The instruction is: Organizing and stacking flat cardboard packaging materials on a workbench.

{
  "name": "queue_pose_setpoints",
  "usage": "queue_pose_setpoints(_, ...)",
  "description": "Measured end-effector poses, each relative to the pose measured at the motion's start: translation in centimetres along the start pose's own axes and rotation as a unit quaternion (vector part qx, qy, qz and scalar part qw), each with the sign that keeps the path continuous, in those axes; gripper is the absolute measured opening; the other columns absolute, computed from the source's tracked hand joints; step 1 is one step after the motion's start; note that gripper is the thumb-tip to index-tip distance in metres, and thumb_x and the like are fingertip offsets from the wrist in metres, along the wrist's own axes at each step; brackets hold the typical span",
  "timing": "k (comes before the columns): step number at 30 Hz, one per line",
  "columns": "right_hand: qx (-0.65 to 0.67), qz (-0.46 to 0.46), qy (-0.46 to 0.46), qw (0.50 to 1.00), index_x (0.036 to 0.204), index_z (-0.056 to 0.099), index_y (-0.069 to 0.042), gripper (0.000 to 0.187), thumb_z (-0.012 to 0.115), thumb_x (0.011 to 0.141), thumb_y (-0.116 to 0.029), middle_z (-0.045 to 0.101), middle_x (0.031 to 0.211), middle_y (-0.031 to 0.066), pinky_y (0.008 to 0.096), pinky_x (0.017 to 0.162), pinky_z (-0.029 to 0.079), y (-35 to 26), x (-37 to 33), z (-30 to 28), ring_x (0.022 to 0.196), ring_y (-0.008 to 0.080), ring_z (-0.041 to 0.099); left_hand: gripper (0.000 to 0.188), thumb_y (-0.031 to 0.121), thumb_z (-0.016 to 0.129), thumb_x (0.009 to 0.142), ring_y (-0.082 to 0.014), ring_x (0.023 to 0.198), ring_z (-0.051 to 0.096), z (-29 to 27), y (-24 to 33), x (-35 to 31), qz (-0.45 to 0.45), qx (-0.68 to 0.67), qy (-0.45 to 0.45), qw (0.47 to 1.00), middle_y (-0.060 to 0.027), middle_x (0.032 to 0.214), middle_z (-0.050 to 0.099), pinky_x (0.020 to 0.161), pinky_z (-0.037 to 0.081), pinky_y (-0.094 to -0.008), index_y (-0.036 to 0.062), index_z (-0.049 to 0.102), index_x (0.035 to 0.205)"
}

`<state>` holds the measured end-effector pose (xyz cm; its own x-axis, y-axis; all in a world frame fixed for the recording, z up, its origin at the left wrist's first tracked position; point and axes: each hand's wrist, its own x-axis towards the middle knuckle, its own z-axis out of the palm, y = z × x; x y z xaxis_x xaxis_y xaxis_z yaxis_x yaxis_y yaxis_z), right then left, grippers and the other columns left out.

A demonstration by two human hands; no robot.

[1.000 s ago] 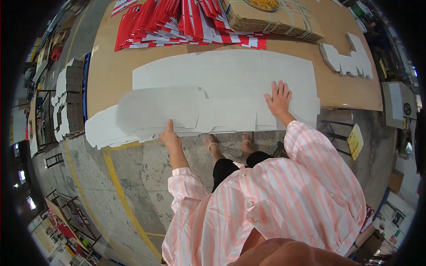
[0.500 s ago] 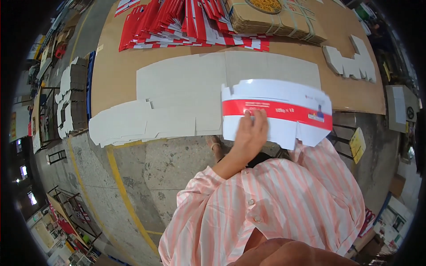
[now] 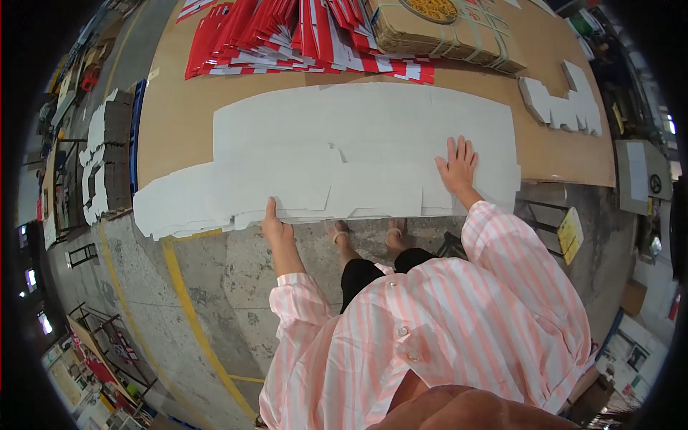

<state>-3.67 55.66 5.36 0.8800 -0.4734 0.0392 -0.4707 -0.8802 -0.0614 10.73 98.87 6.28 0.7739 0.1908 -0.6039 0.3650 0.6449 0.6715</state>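
Flat white-grey carton blanks lie overlapping across the near side of the table, blank faces up, their notched near edges jutting past the tabletop. At the near edge, left of the middle, my left hand grips a blank. One digit lies on top, and its other fingers are hidden below the edge. My right hand rests flat on the right part of the blanks, fingers spread, holding nothing.
A heap of folded red and white cartons lies at the back, beside a strapped brown cardboard bundle bearing a dish of rubber bands. A cut-out white carton stack sits at right. More stacked blanks stand at left.
The red-banded blank now lies blank face up among the others. My left hand has moved left to the near edge; my right hand, hidden before, now lies flat on the right side.
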Motion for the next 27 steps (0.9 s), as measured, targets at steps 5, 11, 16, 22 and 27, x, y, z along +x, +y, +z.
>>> queue_pose_setpoints(5, -0.001, 0.015, 0.004, 1.000, 0.136, 0.026, -0.011, 0.066, 0.043, 0.084, -0.047, 0.016, 0.143, 0.0174, 0.0568, 0.102, 0.007, 1.2, 0.0, 0.0, 0.132, 0.0362, 0.010, 0.035, 0.008, 0.063, 0.079, -0.0211, 0.093, 0.054, 1.2, -2.4, -0.9, 0.251, 0.282, -0.008, 0.926, -0.0134, 0.108, 0.056, 0.080, 0.045, -0.0336, -0.0086, 0.052, 0.108)
queue_pose_setpoints(11, 0.005, -0.002, -0.011, 1.000, 0.137, 0.027, -0.012, 0.066, 0.044, 0.084, -0.048, 0.017, 0.143, 0.0168, 0.0565, 0.102, 0.008, 0.1, 0.6, 0.6, 0.132, 0.0360, 0.011, 0.040, 0.014, 0.061, 0.081, -0.0234, 0.095, 0.054, 0.8, -0.2, -0.6, 0.080, 0.088, 0.016, 0.993, -0.0172, 0.110, 0.055, 0.084, 0.043, -0.0369, -0.0090, 0.050, 0.112)
queue_pose_setpoints(16, 0.005, -0.034, 0.065, 0.997, 0.137, 0.029, -0.016, 0.065, 0.049, 0.083, -0.044, 0.021, 0.142, 0.0156, 0.0564, 0.100, 0.015, 3.6, 0.6, 2.0, 0.131, 0.0335, 0.017, 0.058, 0.037, 0.062, 0.079, -0.0347, 0.097, 0.052, 1.4, -2.0, -0.2, 0.172, 0.437, 0.085, 0.879, -0.0240, 0.107, 0.056, 0.088, 0.037, -0.0419, -0.0132, 0.050, 0.107)
queue_pose_setpoints(22, -0.042, -0.023, 0.028, 0.998, 0.139, 0.023, -0.016, 0.063, 0.043, 0.086, -0.045, 0.017, 0.144, 0.0138, 0.0544, 0.102, 0.011, 2.4, -0.2, 1.7, 0.132, 0.0333, 0.014, 0.045, 0.028, 0.059, 0.084, -0.0222, 0.103, 0.051, 1.0, 0.2, -1.1, 0.025, -0.022, -0.041, 0.999, -0.0114, 0.114, 0.054, 0.090, 0.038, -0.0353, -0.0020, 0.048, 0.115)
queue_pose_setpoints(27, -0.050, -0.010, 0.010, 0.999, 0.139, 0.021, -0.017, 0.063, 0.040, 0.087, -0.047, 0.016, 0.145, 0.0132, 0.0535, 0.103, 0.010, 2.3, 0.2, 1.8, 0.132, 0.0331, 0.011, 0.051, 0.037, 0.051, 0.087, -0.0229, 0.111, 0.047, 1.5, 1.1, -1.0, 0.013, -0.094, -0.051, 0.994, -0.0091, 0.122, 0.050, 0.096, 0.034, -0.0356, 0.0006, 0.043, 0.122)
